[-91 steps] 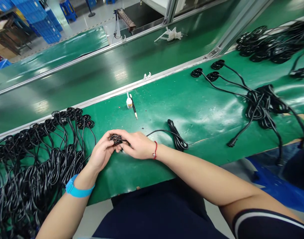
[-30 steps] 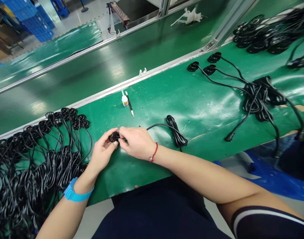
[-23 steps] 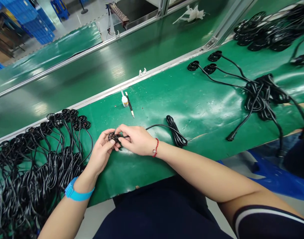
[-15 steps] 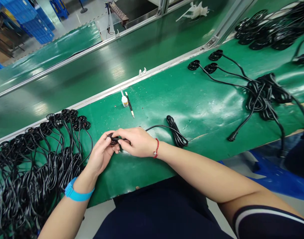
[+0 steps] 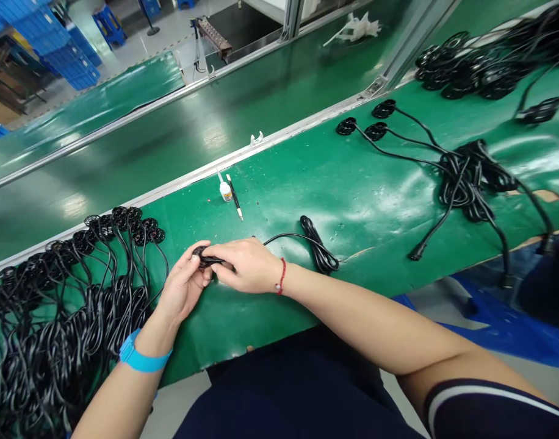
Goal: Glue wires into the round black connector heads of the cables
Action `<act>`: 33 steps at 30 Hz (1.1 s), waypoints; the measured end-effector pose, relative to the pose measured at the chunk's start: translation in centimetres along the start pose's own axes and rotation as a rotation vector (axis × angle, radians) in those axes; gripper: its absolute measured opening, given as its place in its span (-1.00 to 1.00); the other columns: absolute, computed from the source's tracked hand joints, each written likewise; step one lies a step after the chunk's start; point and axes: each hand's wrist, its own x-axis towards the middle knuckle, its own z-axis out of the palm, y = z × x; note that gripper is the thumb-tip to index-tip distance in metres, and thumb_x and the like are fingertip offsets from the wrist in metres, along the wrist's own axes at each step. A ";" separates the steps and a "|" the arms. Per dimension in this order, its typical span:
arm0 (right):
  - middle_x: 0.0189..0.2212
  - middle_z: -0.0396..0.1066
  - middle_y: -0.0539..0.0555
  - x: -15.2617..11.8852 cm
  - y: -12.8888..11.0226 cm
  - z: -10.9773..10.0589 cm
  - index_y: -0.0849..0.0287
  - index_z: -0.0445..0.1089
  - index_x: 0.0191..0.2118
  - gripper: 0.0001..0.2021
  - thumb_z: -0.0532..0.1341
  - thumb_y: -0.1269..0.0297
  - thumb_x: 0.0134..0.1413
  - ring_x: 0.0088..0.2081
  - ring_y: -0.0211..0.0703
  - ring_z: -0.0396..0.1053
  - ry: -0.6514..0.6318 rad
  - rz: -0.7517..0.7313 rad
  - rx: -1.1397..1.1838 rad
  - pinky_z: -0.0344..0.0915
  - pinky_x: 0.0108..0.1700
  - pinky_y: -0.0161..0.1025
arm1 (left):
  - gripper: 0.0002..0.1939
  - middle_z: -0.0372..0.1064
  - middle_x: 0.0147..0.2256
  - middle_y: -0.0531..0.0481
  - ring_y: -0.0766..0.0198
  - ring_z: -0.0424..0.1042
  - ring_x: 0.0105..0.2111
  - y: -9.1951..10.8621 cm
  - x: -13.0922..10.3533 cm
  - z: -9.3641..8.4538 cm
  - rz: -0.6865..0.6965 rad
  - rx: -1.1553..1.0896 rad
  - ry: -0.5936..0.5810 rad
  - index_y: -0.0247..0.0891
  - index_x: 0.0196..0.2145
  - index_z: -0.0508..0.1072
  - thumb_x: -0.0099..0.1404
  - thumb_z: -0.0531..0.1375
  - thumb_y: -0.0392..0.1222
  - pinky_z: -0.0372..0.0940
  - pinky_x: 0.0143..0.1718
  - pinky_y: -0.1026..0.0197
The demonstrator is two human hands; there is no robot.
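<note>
Both hands meet over the green table, left of its middle. My left hand (image 5: 184, 283) is closed on a round black cable end piece (image 5: 199, 252), pinched between thumb and fingers. My right hand (image 5: 247, 265) grips the black cable (image 5: 218, 261) close beside that piece, thumb below and fingers above. From behind the right hand the cable runs to a tied coil (image 5: 318, 244) lying on the table. Fingers partly hide the round piece, so its details do not show.
A small white bottle (image 5: 225, 191) and a black pen-like tool (image 5: 235, 198) lie beyond my hands. Many finished-looking black cables (image 5: 96, 305) are heaped at left. More bundled cables (image 5: 467, 177) lie at right. A metal rail (image 5: 179, 180) edges the table's far side.
The view has shifted slightly, so the table things appear a little further left. Both hands keep their hold, and the round piece looks slightly turned between the fingers.
</note>
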 end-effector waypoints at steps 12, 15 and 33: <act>-0.51 0.40 -0.12 0.2 0.5 0.0 0.16 0.27 -0.32 -0.93 0.16 0.46 0.12 -0.51 -0.36 0.23 0.062 0.180 0.358 0.08 -0.38 -0.37 | -0.57 0.43 -0.35 0.01 0.35 0.43 -0.44 0.3 -0.2 0.4 0.121 0.065 -0.020 -0.20 -0.04 0.42 0.12 0.37 -0.22 0.36 -0.40 0.35; -0.47 0.40 -0.08 0.2 0.5 0.1 0.17 0.28 -0.36 -0.94 0.19 0.41 0.11 -0.49 -0.35 0.23 0.084 0.187 0.316 0.07 -0.40 -0.37 | -0.57 0.44 -0.32 0.02 0.36 0.43 -0.45 0.3 -0.3 0.6 0.118 0.083 -0.007 -0.20 -0.06 0.40 0.11 0.37 -0.23 0.37 -0.40 0.33; -0.46 0.41 -0.06 -0.2 0.4 -0.1 0.16 0.34 -0.33 -0.91 0.10 0.41 0.11 -0.52 -0.36 0.23 0.174 -0.021 0.188 0.11 -0.43 -0.39 | -0.61 0.40 -0.30 0.00 0.35 0.42 -0.42 0.1 -0.4 0.5 0.088 0.078 -0.041 -0.23 -0.03 0.40 0.20 0.33 -0.17 0.39 -0.39 0.32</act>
